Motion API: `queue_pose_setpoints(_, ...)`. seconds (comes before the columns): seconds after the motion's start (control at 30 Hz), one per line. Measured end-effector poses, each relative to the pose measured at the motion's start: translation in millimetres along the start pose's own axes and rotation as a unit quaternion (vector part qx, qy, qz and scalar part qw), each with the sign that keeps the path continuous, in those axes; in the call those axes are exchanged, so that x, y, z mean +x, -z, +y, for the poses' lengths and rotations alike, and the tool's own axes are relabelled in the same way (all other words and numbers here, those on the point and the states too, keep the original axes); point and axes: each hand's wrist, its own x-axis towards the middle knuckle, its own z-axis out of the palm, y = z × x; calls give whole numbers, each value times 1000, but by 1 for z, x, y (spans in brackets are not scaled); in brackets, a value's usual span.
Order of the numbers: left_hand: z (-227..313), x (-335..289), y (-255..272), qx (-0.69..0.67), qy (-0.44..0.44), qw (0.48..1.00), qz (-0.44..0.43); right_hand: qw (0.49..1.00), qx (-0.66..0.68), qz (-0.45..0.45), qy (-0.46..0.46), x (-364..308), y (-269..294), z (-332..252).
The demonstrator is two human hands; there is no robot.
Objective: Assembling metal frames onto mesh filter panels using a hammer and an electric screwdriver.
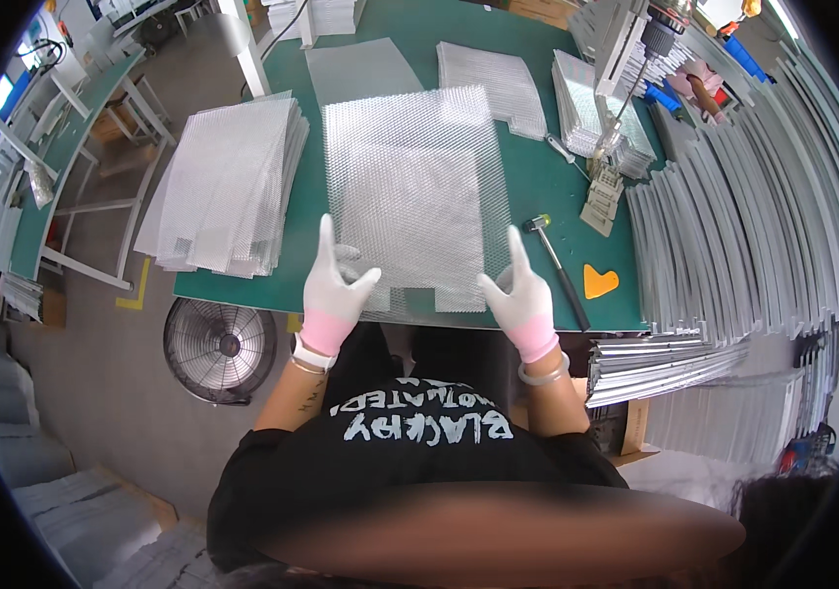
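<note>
A silvery, see-through mesh sheet [409, 123] spans the space in front of me, above the green table. A paler, smaller rectangle with a notched lower edge shows through its middle. My left hand [333, 290], in a white glove with a pink cuff, grips the sheet's left edge. Its thumb lies on top, its index finger points forward along the edge, and greyed fingers show through the mesh. My right hand [519, 299], gloved alike, is at the right edge, thumb over the mesh and index finger stretched forward. Its other fingers are mostly hidden.
Mesh sheets are stacked at left [228, 187]; more flat sheets [493, 83] lie at the back. Right of me on the green table [562, 221] are a hammer [562, 270], an orange scraper-like piece [599, 282] and a metal fixture [603, 196]. Long metal strips [724, 245] crowd the right.
</note>
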Motion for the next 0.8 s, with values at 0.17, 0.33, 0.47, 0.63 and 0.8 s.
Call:
queue_pose_setpoints(0.17, -26, 20, -1, 293, -127, 947, -43, 997, -64, -34, -15, -5, -34, 17)
queue_pose_setpoints(0.33, -22, 30, -3, 400, -87, 907, -100, 994, -85, -40, -50, -11, -52, 22)
queue_pose_setpoints(0.47, -33, 37, -7, 428, -76, 894, -111, 986, -140, -66, -66, -12, -63, 22)
queue_pose_setpoints(0.63, -40, 44, -10, 438, -63, 887, -134, 982, -157, -62, -83, -12, -70, 23)
queue_pose_setpoints(0.8, -39, 45, -10, 458, -46, 875, -151, 984, -161, -57, -53, -14, -71, 30)
